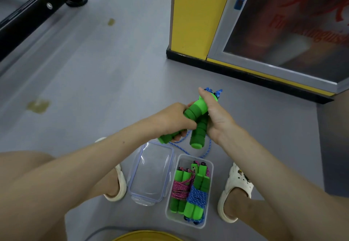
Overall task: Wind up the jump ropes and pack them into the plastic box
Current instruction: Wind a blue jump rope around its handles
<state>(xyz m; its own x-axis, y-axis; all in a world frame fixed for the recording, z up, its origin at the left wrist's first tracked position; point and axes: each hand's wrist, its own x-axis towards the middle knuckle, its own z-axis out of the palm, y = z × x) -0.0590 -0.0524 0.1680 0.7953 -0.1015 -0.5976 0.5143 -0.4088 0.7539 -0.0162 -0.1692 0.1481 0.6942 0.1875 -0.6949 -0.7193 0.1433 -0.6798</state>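
I hold two green foam jump-rope handles crossed above the floor. My left hand (174,120) grips one handle (190,113), whose lower end sticks out at the left. My right hand (215,114) grips the other handle (198,137), which points down. A blue rope (206,151) hangs in a loop from them to the floor, and a blue tangle shows above my right thumb. Below stands the clear plastic box (209,165), holding a wound pink rope bundle (179,189) and a wound blue rope bundle (196,196), both with green handles.
The box's clear lid (151,172) lies on the grey floor just left of the box. My feet in white sandals (234,189) flank both. A yellow post and a cabinet (264,33) stand at the back right, a black metal frame (37,3) at the back left.
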